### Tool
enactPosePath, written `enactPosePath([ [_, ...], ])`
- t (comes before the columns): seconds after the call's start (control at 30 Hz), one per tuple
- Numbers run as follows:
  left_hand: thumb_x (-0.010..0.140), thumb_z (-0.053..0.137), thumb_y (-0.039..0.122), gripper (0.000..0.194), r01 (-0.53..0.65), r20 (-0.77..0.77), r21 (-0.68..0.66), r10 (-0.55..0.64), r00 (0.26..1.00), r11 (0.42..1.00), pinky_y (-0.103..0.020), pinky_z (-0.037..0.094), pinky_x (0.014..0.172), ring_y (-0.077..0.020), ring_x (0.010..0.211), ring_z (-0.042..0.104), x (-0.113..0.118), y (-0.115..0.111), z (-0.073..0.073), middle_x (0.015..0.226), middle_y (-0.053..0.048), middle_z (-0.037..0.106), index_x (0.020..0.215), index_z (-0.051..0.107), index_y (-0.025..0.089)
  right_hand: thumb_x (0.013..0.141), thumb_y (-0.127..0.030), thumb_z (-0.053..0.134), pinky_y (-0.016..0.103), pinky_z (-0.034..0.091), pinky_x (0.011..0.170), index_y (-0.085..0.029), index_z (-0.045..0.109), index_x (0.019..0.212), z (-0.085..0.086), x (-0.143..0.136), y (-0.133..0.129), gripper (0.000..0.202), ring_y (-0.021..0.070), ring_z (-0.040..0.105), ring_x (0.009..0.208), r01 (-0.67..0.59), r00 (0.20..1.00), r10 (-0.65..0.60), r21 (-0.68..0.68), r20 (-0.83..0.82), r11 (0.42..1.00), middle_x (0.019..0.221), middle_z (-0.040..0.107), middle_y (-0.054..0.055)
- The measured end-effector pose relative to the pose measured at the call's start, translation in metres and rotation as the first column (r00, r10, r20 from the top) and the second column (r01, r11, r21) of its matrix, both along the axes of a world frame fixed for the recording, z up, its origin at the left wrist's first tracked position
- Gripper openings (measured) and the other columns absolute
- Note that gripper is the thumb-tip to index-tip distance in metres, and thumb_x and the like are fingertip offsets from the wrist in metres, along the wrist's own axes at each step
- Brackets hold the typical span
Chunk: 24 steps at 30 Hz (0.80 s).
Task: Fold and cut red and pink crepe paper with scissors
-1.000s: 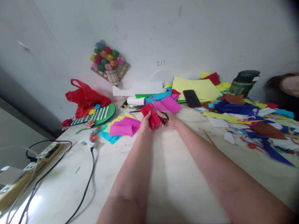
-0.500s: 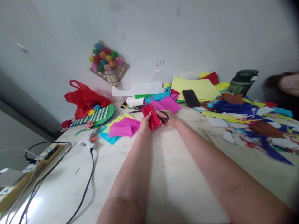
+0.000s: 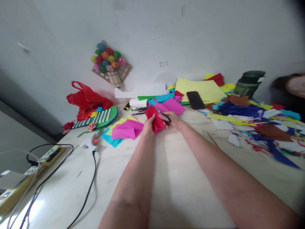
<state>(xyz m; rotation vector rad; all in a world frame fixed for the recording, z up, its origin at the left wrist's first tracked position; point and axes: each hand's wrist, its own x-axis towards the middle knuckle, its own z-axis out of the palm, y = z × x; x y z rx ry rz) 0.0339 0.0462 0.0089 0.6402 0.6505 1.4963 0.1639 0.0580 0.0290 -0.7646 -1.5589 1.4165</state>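
Note:
My left hand (image 3: 148,126) pinches a folded piece of red paper (image 3: 156,123), held above the table in front of me. In my right hand (image 3: 173,121) are black-handled scissors (image 3: 166,118), their blades lying over the red paper's upper right side. Whether the blades have paper between them I cannot make out. Just behind the hands lie sheets of magenta paper (image 3: 175,106). Left of my left hand, more magenta paper (image 3: 125,129) rests on yellow and blue sheets.
A glue gun (image 3: 91,143) with a black cord lies at left, near a power strip (image 3: 45,159). Behind it are a green decorated board (image 3: 110,116) and a red plastic bag (image 3: 87,98). Rightward are a phone (image 3: 195,100), paper scraps (image 3: 274,132) and a green bottle (image 3: 249,83).
The scissor handles have drawn closer together as my right hand's fingers closed. My left hand still holds the red paper in nearly the same place.

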Motion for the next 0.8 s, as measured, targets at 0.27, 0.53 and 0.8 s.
enactPosePath([
  [0.27,0.069,0.063,0.022,0.023,-0.010,-0.012,-0.004,0.009,1.000,1.000,-0.035,0.049,0.077,-0.0200,0.073,0.064,0.0006,-0.0002,0.0003,0.074,-0.009,0.066,0.088,0.058,0.010,0.063,-0.040,0.068,0.017,0.033,0.027,-0.015,0.050,0.059,0.0003,-0.0005,-0.0007,0.030,0.0065,0.043,0.029,0.011,1.000,-0.012,-0.034,-0.022,0.999,0.041,0.051,-0.004],
  [0.53,0.069,0.063,0.022,0.023,-0.020,-0.013,-0.005,0.020,1.000,1.000,-0.037,0.050,0.078,-0.0203,0.074,0.064,0.0006,-0.0003,0.0003,0.076,-0.008,0.067,0.089,0.059,0.011,0.063,-0.041,0.068,0.016,0.031,0.027,-0.015,0.048,0.057,0.0022,-0.0014,-0.0028,0.034,0.0053,0.041,0.029,0.010,1.000,-0.011,-0.013,-0.028,1.000,0.040,0.048,-0.005],
  [0.8,0.070,0.061,0.021,0.020,-0.020,-0.013,-0.014,0.020,1.000,1.000,-0.039,0.049,0.080,-0.0218,0.077,0.064,0.0012,-0.0025,0.0025,0.077,-0.008,0.066,0.088,0.058,0.011,0.066,-0.043,0.066,0.016,0.029,0.028,-0.016,0.046,0.056,-0.0009,-0.0021,-0.0002,0.035,0.0044,0.040,0.029,0.018,1.000,-0.017,0.044,-0.021,0.999,0.040,0.047,-0.005],
])
